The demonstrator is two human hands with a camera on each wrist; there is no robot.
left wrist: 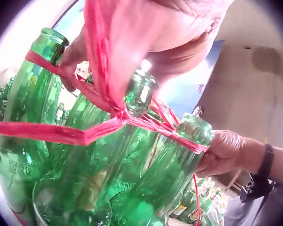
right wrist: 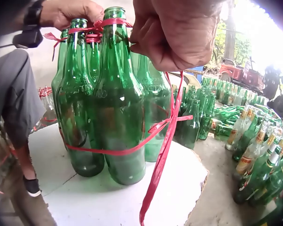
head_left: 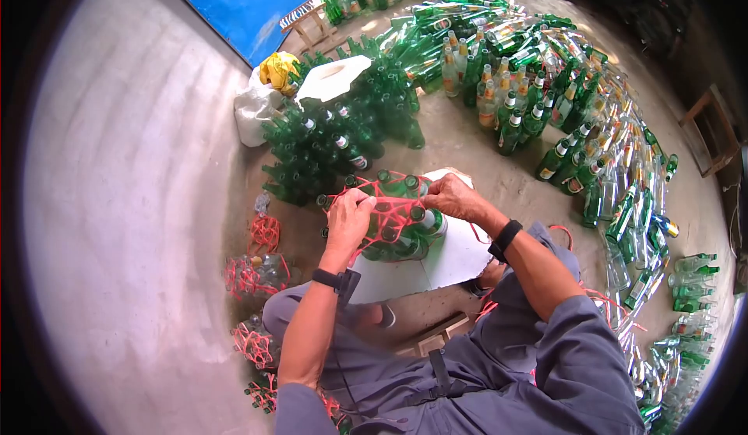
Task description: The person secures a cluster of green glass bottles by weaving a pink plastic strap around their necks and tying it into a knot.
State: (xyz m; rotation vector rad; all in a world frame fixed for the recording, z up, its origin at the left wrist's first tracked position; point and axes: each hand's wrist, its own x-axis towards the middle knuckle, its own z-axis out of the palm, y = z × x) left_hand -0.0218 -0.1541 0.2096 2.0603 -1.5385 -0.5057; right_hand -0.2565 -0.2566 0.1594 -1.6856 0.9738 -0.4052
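Note:
Several green bottles [head_left: 401,244] stand upright in a bundle on a white board [head_left: 448,260]. Red plastic strap [head_left: 393,215] crosses between their necks, with a knot at the middle in the left wrist view. One strap band [right wrist: 108,152] circles the lower bodies, and a loose tail [right wrist: 153,193] hangs over the board. My left hand [head_left: 351,221] pinches the strap at the bundle's left side. At the right side my right hand [head_left: 458,199], fingers curled, grips strap beside a bottle neck [right wrist: 114,23].
Many green bottles [head_left: 319,143] stand at the back left under a white piece [head_left: 333,79]. Standing and lying bottles [head_left: 615,147] curve along the right. Strapped bundles [head_left: 257,273] lie by my left leg. A small wooden frame [head_left: 440,334] is between my legs.

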